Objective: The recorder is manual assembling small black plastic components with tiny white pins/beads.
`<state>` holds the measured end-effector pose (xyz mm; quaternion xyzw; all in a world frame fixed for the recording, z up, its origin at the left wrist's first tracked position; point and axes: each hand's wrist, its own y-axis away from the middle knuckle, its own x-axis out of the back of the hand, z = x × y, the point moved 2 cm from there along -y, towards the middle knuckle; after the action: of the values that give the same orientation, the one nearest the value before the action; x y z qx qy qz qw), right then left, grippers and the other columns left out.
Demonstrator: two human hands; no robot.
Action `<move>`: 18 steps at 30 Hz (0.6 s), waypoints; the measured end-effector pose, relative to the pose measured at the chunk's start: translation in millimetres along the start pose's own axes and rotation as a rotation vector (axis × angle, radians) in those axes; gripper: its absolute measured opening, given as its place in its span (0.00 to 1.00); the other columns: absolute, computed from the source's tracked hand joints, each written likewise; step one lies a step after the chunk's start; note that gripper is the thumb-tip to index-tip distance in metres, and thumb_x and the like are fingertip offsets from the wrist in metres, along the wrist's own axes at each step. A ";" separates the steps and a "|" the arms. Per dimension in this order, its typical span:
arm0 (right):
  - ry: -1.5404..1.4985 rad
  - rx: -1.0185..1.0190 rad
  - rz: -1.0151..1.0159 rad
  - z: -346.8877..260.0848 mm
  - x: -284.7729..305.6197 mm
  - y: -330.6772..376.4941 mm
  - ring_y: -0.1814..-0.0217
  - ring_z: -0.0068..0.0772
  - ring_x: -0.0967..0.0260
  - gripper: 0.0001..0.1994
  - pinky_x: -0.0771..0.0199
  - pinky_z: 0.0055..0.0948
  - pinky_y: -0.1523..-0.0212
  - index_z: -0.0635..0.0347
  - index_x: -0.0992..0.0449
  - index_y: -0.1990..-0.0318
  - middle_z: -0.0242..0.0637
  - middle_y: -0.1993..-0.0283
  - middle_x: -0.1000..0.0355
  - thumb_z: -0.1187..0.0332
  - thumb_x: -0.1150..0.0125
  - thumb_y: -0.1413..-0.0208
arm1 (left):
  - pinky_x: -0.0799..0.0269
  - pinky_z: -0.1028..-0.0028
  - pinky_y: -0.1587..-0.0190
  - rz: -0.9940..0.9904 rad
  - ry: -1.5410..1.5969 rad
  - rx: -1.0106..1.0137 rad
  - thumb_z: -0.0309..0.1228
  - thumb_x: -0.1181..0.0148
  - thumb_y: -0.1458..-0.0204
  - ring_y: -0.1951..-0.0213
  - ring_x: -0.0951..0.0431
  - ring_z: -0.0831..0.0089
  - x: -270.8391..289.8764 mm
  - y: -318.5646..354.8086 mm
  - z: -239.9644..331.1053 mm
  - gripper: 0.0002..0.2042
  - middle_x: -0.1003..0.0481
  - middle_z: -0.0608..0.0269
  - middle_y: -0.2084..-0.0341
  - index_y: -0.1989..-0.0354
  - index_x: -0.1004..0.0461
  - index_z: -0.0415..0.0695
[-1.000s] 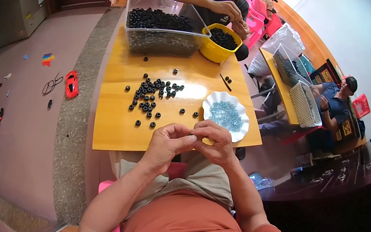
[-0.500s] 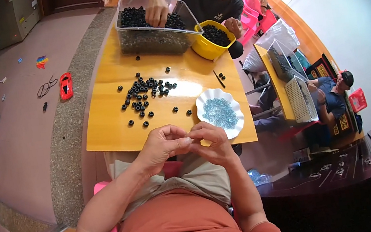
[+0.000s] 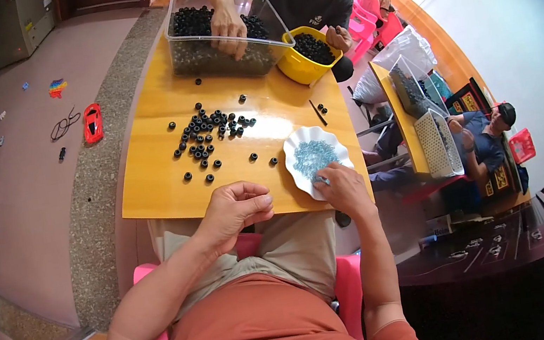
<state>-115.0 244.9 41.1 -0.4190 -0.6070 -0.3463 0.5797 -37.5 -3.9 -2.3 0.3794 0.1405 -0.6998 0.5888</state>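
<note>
My left hand (image 3: pixel 235 208) hovers over the near edge of the yellow wooden table (image 3: pixel 160 180), fingers curled in with the thumb against them; anything inside is hidden. My right hand (image 3: pixel 340 187) reaches into a white scalloped dish (image 3: pixel 300 169) of small blue-grey pieces (image 3: pixel 312 155), its fingertips touching them at the dish's near rim. Several loose black rings (image 3: pixel 209 133) lie scattered on the table beyond my left hand.
Across the table a person's hand (image 3: pixel 229 31) digs in a clear tub of black rings (image 3: pixel 217 50) beside a yellow bucket (image 3: pixel 307 57). More people sit at a second table (image 3: pixel 398 114) on the right. Toys (image 3: pixel 91 122) lie on the floor to the left.
My hands were together in front of me; the right one has moved away to the white dish. The person opposite has put a hand into the clear tub.
</note>
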 end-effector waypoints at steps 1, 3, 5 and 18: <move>-0.005 -0.001 0.025 -0.5 -2.3 -1.4 0.58 0.48 0.28 0.09 0.29 0.42 0.57 0.56 0.20 0.62 0.40 0.62 0.27 0.65 0.38 0.50 | 0.20 0.73 0.59 0.001 -0.001 0.000 0.24 0.36 0.49 0.66 0.21 0.72 0.3 -0.3 -1.0 0.08 0.23 0.61 0.68 0.62 0.26 0.38; -0.012 0.000 0.051 -1.7 -3.7 -4.2 0.60 0.48 0.28 0.09 0.29 0.42 0.57 0.57 0.20 0.64 0.41 0.64 0.26 0.64 0.38 0.50 | 0.20 0.73 0.59 -0.003 0.006 0.010 0.23 0.36 0.49 0.66 0.21 0.72 0.2 -0.8 -2.5 0.08 0.23 0.61 0.68 0.62 0.26 0.38; 0.009 -0.027 -0.021 -2.6 -5.6 -7.3 0.57 0.48 0.28 0.08 0.29 0.44 0.56 0.57 0.21 0.65 0.41 0.63 0.28 0.64 0.41 0.47 | 0.20 0.73 0.59 -0.001 0.003 0.009 0.23 0.36 0.49 0.66 0.20 0.71 -0.6 -0.4 -3.6 0.08 0.23 0.61 0.68 0.62 0.26 0.38; 0.079 0.159 0.115 1.3 -15.6 -12.7 0.64 0.46 0.28 0.07 0.29 0.42 0.62 0.59 0.23 0.74 0.40 0.70 0.29 0.66 0.43 0.49 | 0.20 0.73 0.59 0.006 -0.001 0.018 0.23 0.37 0.49 0.66 0.21 0.72 -1.9 0.7 -7.1 0.08 0.24 0.61 0.68 0.62 0.26 0.37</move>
<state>-127.4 239.2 26.2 -0.3919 -0.5841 -0.2795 0.6536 -34.3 1.8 -5.6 0.3850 0.1327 -0.6993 0.5875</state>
